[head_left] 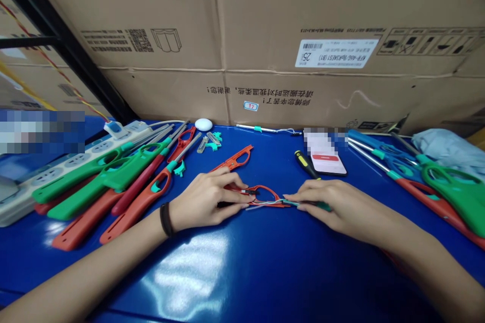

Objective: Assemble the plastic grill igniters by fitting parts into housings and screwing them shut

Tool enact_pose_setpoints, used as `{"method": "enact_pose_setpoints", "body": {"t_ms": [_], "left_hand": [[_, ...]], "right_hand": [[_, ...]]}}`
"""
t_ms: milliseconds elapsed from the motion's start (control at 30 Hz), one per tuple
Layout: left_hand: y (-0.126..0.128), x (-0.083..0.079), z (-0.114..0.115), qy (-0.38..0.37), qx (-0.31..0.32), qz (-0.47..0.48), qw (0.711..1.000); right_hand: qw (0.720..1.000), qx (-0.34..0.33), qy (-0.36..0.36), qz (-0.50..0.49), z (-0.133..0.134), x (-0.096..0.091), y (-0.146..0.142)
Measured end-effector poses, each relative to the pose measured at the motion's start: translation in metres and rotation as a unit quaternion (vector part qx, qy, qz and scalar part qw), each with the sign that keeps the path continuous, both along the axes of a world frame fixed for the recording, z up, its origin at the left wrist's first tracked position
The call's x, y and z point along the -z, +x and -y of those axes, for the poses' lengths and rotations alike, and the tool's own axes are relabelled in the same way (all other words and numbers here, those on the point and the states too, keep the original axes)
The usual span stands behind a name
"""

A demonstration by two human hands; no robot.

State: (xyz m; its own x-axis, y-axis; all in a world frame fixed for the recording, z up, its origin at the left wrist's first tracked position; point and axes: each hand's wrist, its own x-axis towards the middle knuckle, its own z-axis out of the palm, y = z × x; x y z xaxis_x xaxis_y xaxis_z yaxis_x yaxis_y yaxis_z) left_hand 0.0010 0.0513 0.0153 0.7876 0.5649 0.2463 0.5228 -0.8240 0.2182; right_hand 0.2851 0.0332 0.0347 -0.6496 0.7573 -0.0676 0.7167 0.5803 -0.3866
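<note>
An orange lighter half-shell (267, 191) with a loop-shaped guard lies on the blue table between my hands. My left hand (206, 197), with a dark band at the wrist, pinches a small dark part (248, 192) with thin wires over its left end. My right hand (333, 204) is closed at its right end on a teal strip-like piece (323, 206), partly hidden by the fingers. Thin pale wires (271, 202) run between the two hands. Behind my left fingers lies another orange half-shell (239, 157).
Green, red and orange long-neck lighters (132, 207) lie on the left beside a white power strip (79, 159). Clear and teal parts (210, 141), a metal tube (257, 128), a screwdriver (305, 162) and a phone (329, 160) lie behind. More lighters (428, 197) lie right. A cardboard box (257, 25) stands behind.
</note>
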Motion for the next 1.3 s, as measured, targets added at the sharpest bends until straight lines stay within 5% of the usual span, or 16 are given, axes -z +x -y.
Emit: {"method": "enact_pose_setpoints", "body": {"t_ms": [533, 1133, 1300], "left_hand": [[0.002, 0.002, 0.001, -0.003, -0.010, 0.022, 1.000], [0.002, 0.003, -0.001, -0.013, -0.001, 0.048, 0.999], [0.001, 0.003, -0.001, -0.020, -0.005, 0.048, 0.999]], "right_hand": [[0.992, -0.028, 0.108, 0.054, 0.011, -0.001, -0.015], [0.973, 0.015, 0.124, 0.193, 0.018, -0.009, -0.033], [0.983, 0.009, 0.126, 0.134, 0.020, -0.007, -0.019]]}}
